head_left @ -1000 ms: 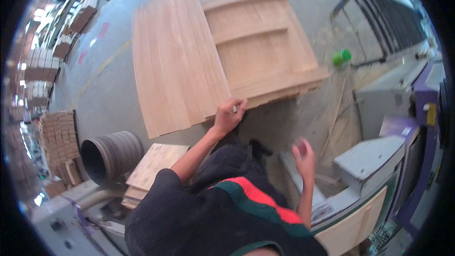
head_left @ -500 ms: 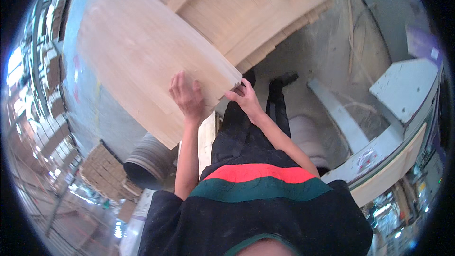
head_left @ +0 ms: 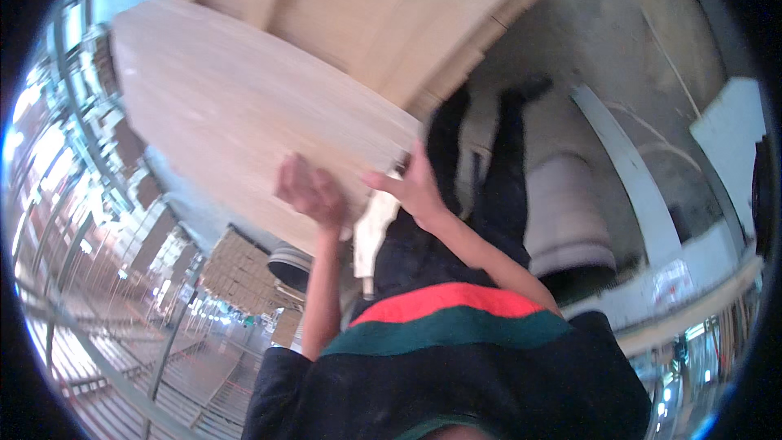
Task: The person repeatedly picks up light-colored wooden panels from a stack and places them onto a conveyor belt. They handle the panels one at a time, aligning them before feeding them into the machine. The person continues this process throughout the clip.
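Note:
A broad pale wooden board (head_left: 236, 98) lies slanted in front of me, its near end toward my body. My left hand (head_left: 312, 191) is over its near part, fingers loosely bent and the thumb apart, with nothing visible in them; motion blurs it slightly. At the board's near right corner my right hand (head_left: 414, 187) grips the edge, thumb on the upper side and the other fingers partly hidden. Beyond the board's far right side is a stack of similar wooden panels (head_left: 366, 24), with uneven ends along its right edge.
A ribbed round drum-like object (head_left: 568, 212) stands right of my legs, and another (head_left: 289, 265) is partly under the board. A stack of wood pieces (head_left: 244, 273) sits at left. Pale strips (head_left: 627, 163) lie on the floor at right.
The view has swung, so the board and panel stack appear turned and further left. My left hand's fingers have gone from flatter to more bent; the right hand stays at the corner.

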A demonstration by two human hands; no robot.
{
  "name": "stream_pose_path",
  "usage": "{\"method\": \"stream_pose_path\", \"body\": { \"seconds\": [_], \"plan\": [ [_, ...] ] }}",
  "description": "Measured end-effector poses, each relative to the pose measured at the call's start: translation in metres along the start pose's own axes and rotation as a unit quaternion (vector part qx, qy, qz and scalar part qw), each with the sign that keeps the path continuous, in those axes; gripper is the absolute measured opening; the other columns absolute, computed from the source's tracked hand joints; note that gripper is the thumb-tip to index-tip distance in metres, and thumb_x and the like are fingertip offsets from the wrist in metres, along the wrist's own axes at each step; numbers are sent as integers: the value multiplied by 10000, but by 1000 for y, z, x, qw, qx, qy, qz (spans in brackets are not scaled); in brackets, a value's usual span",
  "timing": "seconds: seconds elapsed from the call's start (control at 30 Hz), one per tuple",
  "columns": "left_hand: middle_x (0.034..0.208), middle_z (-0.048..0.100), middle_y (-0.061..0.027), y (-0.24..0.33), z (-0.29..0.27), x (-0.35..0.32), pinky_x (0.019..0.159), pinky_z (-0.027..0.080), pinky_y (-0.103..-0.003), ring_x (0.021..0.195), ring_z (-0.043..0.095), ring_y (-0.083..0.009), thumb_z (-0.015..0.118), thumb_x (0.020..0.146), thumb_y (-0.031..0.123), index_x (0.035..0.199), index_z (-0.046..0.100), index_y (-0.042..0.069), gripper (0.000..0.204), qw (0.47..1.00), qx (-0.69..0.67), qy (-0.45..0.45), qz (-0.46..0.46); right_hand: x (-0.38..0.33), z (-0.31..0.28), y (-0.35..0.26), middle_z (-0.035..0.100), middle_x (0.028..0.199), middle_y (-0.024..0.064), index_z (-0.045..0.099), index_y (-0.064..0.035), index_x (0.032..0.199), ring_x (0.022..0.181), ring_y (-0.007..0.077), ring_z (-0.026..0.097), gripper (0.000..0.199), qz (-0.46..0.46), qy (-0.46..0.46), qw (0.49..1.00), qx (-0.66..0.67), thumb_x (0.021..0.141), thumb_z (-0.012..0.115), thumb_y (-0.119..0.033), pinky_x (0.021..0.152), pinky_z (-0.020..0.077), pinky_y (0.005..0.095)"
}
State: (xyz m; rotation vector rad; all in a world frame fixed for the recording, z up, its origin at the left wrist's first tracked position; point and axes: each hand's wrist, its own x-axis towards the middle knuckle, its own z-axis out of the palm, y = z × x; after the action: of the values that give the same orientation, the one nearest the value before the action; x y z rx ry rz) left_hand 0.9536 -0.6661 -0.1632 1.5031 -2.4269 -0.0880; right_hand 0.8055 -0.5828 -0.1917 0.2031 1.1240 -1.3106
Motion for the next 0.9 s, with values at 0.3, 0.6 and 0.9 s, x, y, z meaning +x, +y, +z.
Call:
{"method": "stream_pose_path", "body": {
  "seconds": [0.3, 0.6, 0.9],
  "plan": [
    [1166, 525, -209, 11, -3, 8, 963, 357, -452, 1100, 469, -349, 596, 856, 214, 1174, 565, -3, 386, 997, -36, 16, -68, 1, -13, 14, 348, 1388, 196, 120, 16, 1439, 1298, 273, 371, 1183, 8, -4, 997, -74, 601, 891, -307, 1098, 292, 385],
    [1159, 523, -203, 11, -3, 9, 957, 361, -459, 1098, 474, -352, 611, 835, 212, 1151, 575, 5, 379, 995, -39, 14, -90, 9, -28, -7, 156, 1460, 322, -44, 58, 1451, 1393, 402, 168, 1386, -40, -70, 913, -400, 568, 869, -495, 1137, 198, 474],
    [1158, 514, -206, 10, -2, 9, 952, 371, -454, 1094, 472, -354, 611, 839, 215, 1165, 566, 6, 390, 996, -36, 12, -81, 2, -12, -5, 204, 1452, 253, -156, -3, 1447, 1352, 313, 287, 1336, 43, -53, 998, -1, 626, 876, -220, 1112, 291, 430]
  ]
}}
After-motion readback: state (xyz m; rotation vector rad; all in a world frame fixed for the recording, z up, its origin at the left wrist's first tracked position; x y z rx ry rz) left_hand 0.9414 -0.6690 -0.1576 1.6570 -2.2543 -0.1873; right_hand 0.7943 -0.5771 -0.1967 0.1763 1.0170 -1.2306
